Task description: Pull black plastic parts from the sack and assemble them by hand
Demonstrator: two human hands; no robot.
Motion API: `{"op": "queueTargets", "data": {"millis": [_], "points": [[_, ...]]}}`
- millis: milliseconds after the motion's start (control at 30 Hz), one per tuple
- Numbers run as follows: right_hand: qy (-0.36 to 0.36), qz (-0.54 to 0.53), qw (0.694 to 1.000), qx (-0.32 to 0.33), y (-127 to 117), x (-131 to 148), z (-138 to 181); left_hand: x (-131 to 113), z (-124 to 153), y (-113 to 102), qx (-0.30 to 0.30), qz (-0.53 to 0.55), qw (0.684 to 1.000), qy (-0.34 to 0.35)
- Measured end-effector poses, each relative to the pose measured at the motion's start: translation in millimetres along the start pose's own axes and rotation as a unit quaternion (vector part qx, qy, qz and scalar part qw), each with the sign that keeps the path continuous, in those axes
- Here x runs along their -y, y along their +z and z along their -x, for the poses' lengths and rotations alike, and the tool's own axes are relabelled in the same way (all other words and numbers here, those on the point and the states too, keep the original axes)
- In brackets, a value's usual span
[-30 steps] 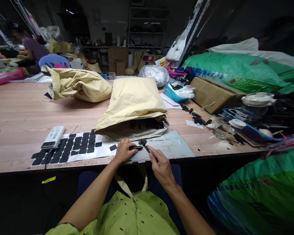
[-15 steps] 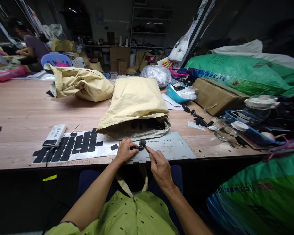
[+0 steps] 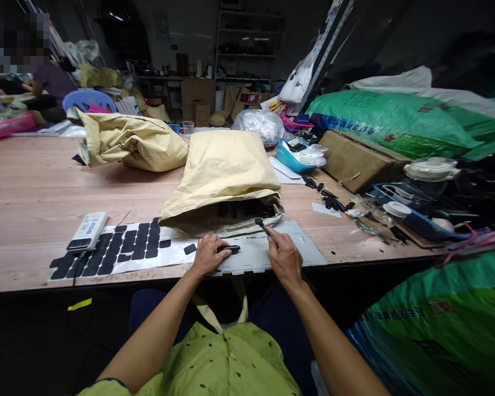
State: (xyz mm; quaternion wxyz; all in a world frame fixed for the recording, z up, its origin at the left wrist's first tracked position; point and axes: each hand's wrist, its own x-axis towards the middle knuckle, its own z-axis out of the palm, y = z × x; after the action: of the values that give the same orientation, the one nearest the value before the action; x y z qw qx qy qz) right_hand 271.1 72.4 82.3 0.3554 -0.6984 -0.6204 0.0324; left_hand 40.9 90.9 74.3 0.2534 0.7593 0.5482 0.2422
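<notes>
My left hand (image 3: 208,254) rests at the left end of a grey board (image 3: 251,252), its fingers closed on a small black elongated part (image 3: 230,249) that lies flat there. In my right hand (image 3: 286,254) is a small hammer (image 3: 264,227) with a dark round head, held by its handle and pointing up and left, apart from the black part. Just behind both hands lies a cream sack (image 3: 229,165), its open mouth (image 3: 223,215) towards me and dark contents inside. A white sheet with black rounded stickers (image 3: 134,245) is left of my left hand.
A white device (image 3: 87,231) with a cable sits on the sticker sheet. Another cream sack (image 3: 136,140) lies behind, to the left. Black pieces (image 3: 330,198), a cardboard box (image 3: 361,159) and a blue tray (image 3: 421,217) are on the right. A co-worker (image 3: 53,82) sits far left.
My right hand has moved the hammer away from the black part, to the right and up. My left hand stays on the part. The whole view has shifted slightly.
</notes>
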Motion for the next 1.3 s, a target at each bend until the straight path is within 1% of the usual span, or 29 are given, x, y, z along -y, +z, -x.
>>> {"op": "queueTargets", "data": {"millis": [100, 200, 300, 400, 567, 633, 733, 800, 867, 1000, 1100, 1200, 1267, 1300], "points": [[0.023, 0.082, 0.996, -0.005, 11.1, -22.3, -21.3, 2.4, -0.4, -0.4, 0.007, -0.007, 1.0, 0.014], [0.018, 0.118, 0.993, -0.022, 23.3, -35.3, -24.9, 3.5, -0.8, 0.0, 0.007, -0.023, 1.0, 0.015], [0.009, 0.131, 0.991, -0.04, 30.0, -38.0, -19.8, 3.1, -0.8, 1.3, 0.007, -0.039, 0.999, 0.001], [0.009, 0.137, 0.99, -0.037, 30.8, -36.5, -17.5, 3.3, -1.3, 2.2, -0.003, -0.033, 0.999, -0.001], [0.02, 0.143, 0.989, -0.022, 29.1, -34.9, -19.8, 5.0, -2.4, 0.1, -0.001, -0.028, 1.0, 0.009], [0.021, 0.147, 0.989, -0.019, 29.0, -34.8, -20.3, 4.3, 1.9, -1.6, -0.006, -0.027, 0.999, 0.026], [0.019, 0.152, 0.988, -0.015, 29.3, -34.6, -20.4, 1.2, 20.4, -1.6, -0.026, -0.027, 0.995, 0.09], [0.017, 0.158, 0.987, -0.013, 29.7, -34.3, -20.4, -0.8, 40.0, 1.7, -0.034, -0.048, 0.988, 0.145], [0.017, 0.165, 0.986, -0.014, 30.0, -33.9, -20.4, -1.3, 61.5, 8.3, -0.025, -0.087, 0.979, 0.183], [0.018, 0.17, 0.985, -0.019, 30.2, -33.1, -20.5, 2.6, 95.1, 26.3, 0.001, -0.149, 0.969, 0.195], [0.021, 0.168, 0.985, -0.018, 30.3, -32.5, -20.3, 1.7, 106.5, 35.3, 0.002, -0.153, 0.97, 0.191], [0.021, 0.168, 0.985, -0.018, 30.5, -32.1, -20.3, -9.7, 100.6, 33.7, -0.027, -0.125, 0.975, 0.181], [0.022, 0.169, 0.985, -0.017, 30.5, -31.9, -20.3, -19.8, 80.7, 26.7, -0.064, -0.094, 0.978, 0.173], [0.023, 0.171, 0.985, -0.016, 30.4, -31.8, -20.4, -24.0, 65.0, 21.9, -0.084, -0.076, 0.98, 0.164]]}}
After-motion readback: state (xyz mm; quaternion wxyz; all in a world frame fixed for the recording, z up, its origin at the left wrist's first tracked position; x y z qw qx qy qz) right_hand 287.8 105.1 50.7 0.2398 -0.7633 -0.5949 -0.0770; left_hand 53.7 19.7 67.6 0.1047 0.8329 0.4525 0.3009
